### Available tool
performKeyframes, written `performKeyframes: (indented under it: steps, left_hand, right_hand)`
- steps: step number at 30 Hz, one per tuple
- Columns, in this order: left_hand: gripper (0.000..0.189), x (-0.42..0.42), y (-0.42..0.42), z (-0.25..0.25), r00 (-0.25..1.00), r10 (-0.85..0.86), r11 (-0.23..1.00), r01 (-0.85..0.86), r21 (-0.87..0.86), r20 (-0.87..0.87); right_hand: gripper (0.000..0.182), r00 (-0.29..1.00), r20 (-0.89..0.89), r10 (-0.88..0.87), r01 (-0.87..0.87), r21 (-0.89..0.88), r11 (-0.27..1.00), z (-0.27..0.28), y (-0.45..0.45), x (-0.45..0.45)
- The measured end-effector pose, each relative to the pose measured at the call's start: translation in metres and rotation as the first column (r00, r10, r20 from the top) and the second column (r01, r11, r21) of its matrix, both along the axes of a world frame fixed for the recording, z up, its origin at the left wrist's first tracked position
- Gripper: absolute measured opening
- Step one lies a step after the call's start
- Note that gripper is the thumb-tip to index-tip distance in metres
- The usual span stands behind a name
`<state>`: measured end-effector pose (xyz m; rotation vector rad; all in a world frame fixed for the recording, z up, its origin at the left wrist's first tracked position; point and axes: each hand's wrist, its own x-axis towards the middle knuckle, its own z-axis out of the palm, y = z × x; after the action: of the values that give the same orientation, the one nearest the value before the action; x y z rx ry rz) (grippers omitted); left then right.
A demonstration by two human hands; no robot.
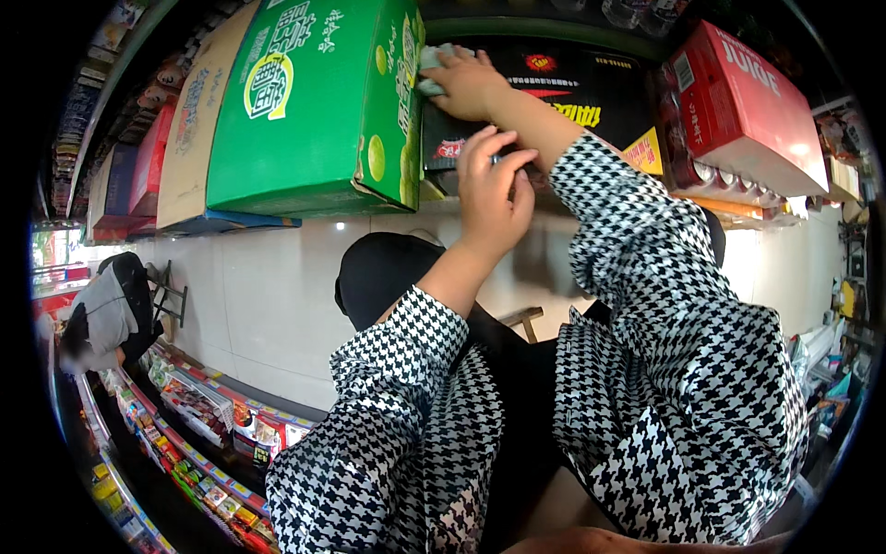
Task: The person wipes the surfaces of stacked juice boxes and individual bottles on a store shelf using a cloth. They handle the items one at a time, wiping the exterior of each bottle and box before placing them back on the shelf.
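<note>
My right hand [467, 84] presses a pale grey-green cloth [432, 84] onto the far left part of a black printed carton [609, 76]. The cloth lies close against the side of a large green carton [311, 138]. Nearer to me, my left hand [495, 190] hovers by the front edge of the black carton. Its fingers are loosely curled and apart, with nothing held; a small ring-like thing shows at one finger. Houndstooth sleeves cover both of my forearms.
A red juice carton [754, 104] sits over shrink-wrapped bottles [720, 181] on the right. Brown cardboard [190, 131] adjoins the green carton. A seated, bent person [114, 311] is at the far left, beside shelves of packaged goods [208, 485]. Pale floor tiles [277, 291] lie below.
</note>
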<state>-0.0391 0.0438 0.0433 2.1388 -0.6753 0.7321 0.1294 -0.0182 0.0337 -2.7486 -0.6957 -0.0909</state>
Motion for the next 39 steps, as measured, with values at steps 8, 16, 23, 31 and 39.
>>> performKeyframes:
  steps: [8, 16, 23, 31, 39]
  left_hand:
    - [0.020, 0.002, 0.009, -0.001, 0.995, 0.084, 0.996, -0.083, -0.023, 0.054]
    - [0.025, 0.013, 0.017, -0.020, 0.956, 0.036, 0.869, -0.173, -0.464, -0.290]
    - [0.028, 0.020, 0.015, -0.015, 0.969, -0.028, 0.714, -0.153, -0.683, -0.246]
    - [0.024, 0.017, 0.025, -0.016, 0.995, 0.072, 0.911, -0.092, -0.401, -0.067]
    - [0.023, 0.013, 0.024, -0.016, 0.997, 0.081, 0.952, -0.077, -0.297, 0.001]
  right_hand:
    - [0.057, 0.995, 0.104, 0.005, -0.006, 0.014, 1.000, -0.016, -0.030, -0.089]
    - [0.051, 0.790, 0.109, -0.604, 0.578, 0.198, 0.792, -0.065, -0.215, -0.153]
    - [0.057, 0.815, 0.235, -0.529, 0.503, 0.166, 0.848, -0.065, -0.161, -0.170]
    - [0.056, 0.981, 0.186, -0.056, 0.046, 0.060, 0.997, -0.026, -0.014, -0.159]
    - [0.039, 0.929, 0.270, 0.251, -0.342, 0.375, 0.862, -0.037, -0.048, -0.161]
